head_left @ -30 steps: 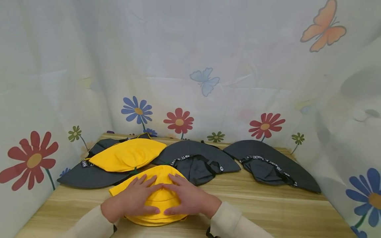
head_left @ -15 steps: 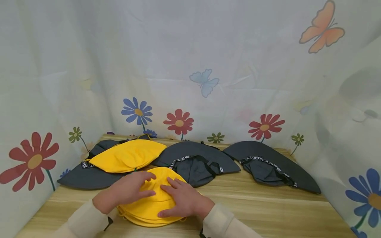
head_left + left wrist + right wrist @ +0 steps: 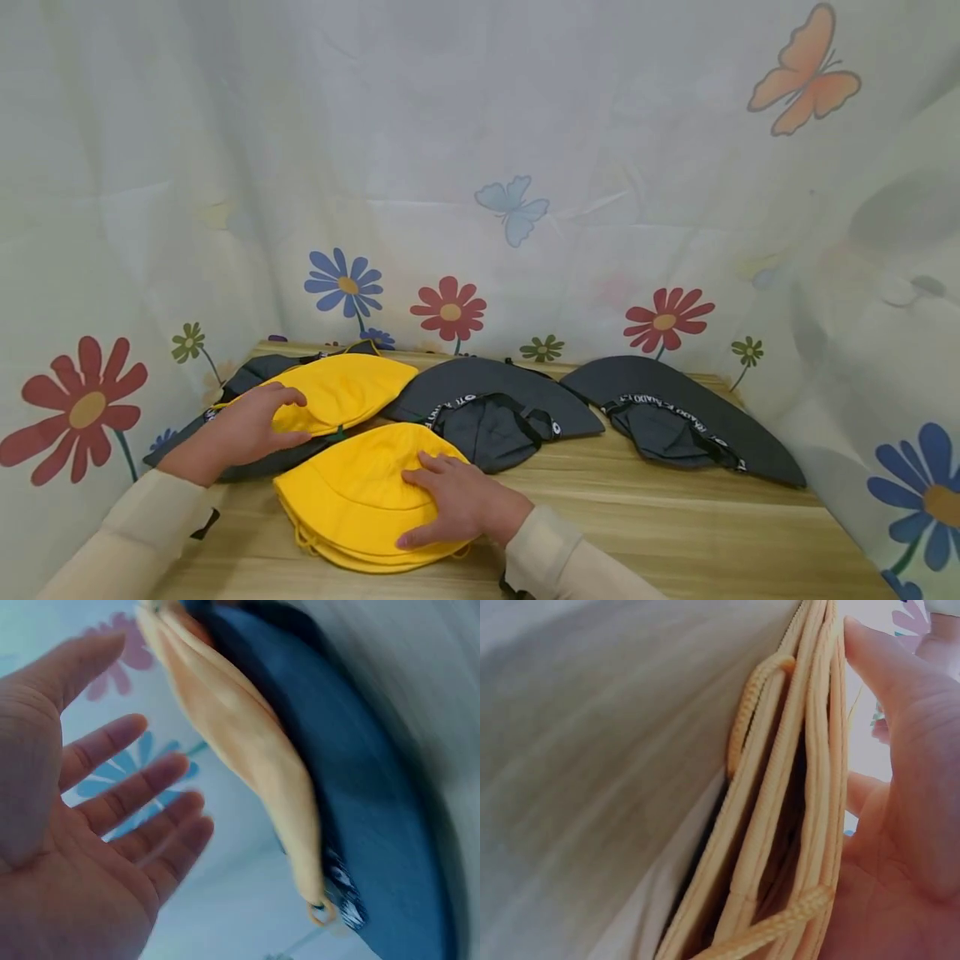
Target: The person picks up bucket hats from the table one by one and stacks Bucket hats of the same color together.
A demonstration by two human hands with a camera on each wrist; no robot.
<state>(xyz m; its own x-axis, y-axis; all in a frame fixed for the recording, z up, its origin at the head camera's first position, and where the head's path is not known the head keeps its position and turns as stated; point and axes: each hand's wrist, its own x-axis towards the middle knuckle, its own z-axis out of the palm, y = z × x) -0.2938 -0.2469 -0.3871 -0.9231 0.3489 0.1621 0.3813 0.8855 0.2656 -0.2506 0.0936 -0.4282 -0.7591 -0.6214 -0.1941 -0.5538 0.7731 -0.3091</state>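
Observation:
My right hand (image 3: pixel 457 500) rests with spread fingers on a stack of yellow bucket hats (image 3: pixel 352 500) near the table's front. In the right wrist view the layered brims (image 3: pixel 780 795) and cords show beside that hand's palm. My left hand (image 3: pixel 243 429) is off the stack, in front of another yellow bucket hat (image 3: pixel 352 387) that lies on a dark grey sun hat (image 3: pixel 258 372). Its fingers, apart and relaxed in the left wrist view, hold nothing; a gap separates them from the yellow hat (image 3: pixel 240 735) there.
Two more dark grey wide-brimmed hats lie upturned, one behind the yellow stack (image 3: pixel 487 425) and one at the right (image 3: pixel 667 425). A wooden table (image 3: pixel 637 542) bears everything. A white flowered curtain (image 3: pixel 420 108) encloses its back and sides.
My left hand has lifted off the yellow stack and moved left and away toward the yellow hat behind. The right hand has stayed on the stack, shifting slightly left.

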